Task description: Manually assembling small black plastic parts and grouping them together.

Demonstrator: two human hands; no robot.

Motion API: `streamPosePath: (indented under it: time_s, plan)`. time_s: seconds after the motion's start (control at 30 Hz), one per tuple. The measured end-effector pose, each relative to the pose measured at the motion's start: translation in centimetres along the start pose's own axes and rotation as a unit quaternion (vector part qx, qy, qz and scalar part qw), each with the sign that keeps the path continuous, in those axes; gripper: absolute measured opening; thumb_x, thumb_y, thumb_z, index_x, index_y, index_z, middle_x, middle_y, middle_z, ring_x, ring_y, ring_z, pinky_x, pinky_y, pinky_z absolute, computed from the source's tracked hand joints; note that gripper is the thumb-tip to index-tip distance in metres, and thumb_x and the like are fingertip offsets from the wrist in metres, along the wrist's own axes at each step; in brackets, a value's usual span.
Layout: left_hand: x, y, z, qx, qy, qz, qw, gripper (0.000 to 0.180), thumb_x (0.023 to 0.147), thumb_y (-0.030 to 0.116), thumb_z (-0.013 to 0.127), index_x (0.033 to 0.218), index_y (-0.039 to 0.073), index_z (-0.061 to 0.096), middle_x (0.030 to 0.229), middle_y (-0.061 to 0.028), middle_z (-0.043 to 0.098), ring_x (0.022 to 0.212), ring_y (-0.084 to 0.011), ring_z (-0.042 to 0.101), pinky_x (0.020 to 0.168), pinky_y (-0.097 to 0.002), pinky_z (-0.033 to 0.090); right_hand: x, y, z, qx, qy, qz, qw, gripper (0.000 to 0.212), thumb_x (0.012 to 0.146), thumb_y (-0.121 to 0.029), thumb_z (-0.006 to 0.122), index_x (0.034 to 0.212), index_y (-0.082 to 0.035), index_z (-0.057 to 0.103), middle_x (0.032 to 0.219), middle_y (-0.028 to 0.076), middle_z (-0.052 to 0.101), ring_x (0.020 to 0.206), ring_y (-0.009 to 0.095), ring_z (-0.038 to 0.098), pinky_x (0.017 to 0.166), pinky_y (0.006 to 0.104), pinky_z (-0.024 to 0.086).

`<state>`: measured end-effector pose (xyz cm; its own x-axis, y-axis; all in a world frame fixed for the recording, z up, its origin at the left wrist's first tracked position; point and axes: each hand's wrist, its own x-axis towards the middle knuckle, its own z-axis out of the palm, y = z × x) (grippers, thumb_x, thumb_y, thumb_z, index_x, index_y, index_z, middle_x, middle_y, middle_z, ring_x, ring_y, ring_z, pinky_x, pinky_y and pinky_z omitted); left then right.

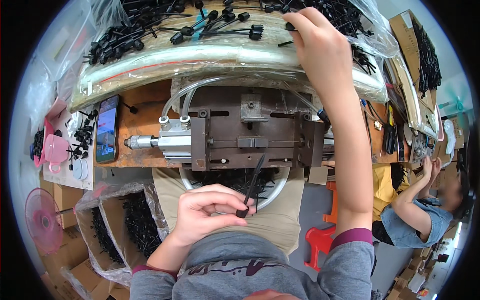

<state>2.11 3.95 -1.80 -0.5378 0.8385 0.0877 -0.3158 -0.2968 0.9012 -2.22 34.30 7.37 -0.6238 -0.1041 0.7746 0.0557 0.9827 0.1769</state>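
Printed shirt being worn below metal machine, slim rod being pinched there by left hand, dark piece by right hand beyond

Workshop; bench-mounted machine; heaped black parts; cardboard boxes.

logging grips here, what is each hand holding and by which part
The left hand pinches a thin black rod near its wider lower end. The right hand has a black part at its fingertips; whether gripped cannot be told.
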Motion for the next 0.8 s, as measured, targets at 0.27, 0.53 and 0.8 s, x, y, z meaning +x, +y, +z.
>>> streamPosePath:
  time_s: [0.27, 0.53, 0.8]
  plan:
    - [-0.7, 0.3, -0.5, 0.004, 0.012, 0.016, 1.000, 0.025, 0.071, -0.014, 0.075, 0.095, -0.009, 0.070, 0.101, -0.0203, 0.068, 0.094, -0.0298, 0.070, 0.082, -0.0377, 0.061, 0.1, -0.8, 0.0, 0.131, -0.095, 0.086, 0.983, 0.024, 0.079, -0.010, 0.069, 0.104, -0.007, 0.069, 0.102, 0.012, 0.066, 0.098, 0.033, 0.063, 0.087, 0.0421, 0.050]
    - [2.7, 11.6, -4.1, 0.529, 0.226, 0.404, 0.711, 0.029, 0.066, -0.003, 0.081, 0.092, 0.000, 0.071, 0.098, -0.0116, 0.070, 0.094, -0.0241, 0.066, 0.081, -0.0344, 0.052, 1.4, -0.1, -0.7, 0.146, -0.124, 0.036, 0.981, 0.034, 0.074, 0.002, 0.067, 0.107, -0.006, 0.065, 0.103, 0.010, 0.063, 0.100, 0.031, 0.061, 0.087, 0.0389, 0.049]
    - [6.8, 23.1, -5.6, 0.591, 0.518, 0.333, 0.521, 0.040, 0.084, 0.006, 0.071, 0.122, -0.002, 0.063, 0.118, -0.0119, 0.064, 0.103, -0.0170, 0.058, 0.084, -0.0278, 0.049, 3.0, -3.9, -3.5, 0.228, -0.086, 0.055, 0.968, 0.024, 0.077, 0.003, 0.068, 0.101, -0.003, 0.066, 0.093, 0.008, 0.064, 0.085, 0.025, 0.062, 0.077, 0.0365, 0.050]
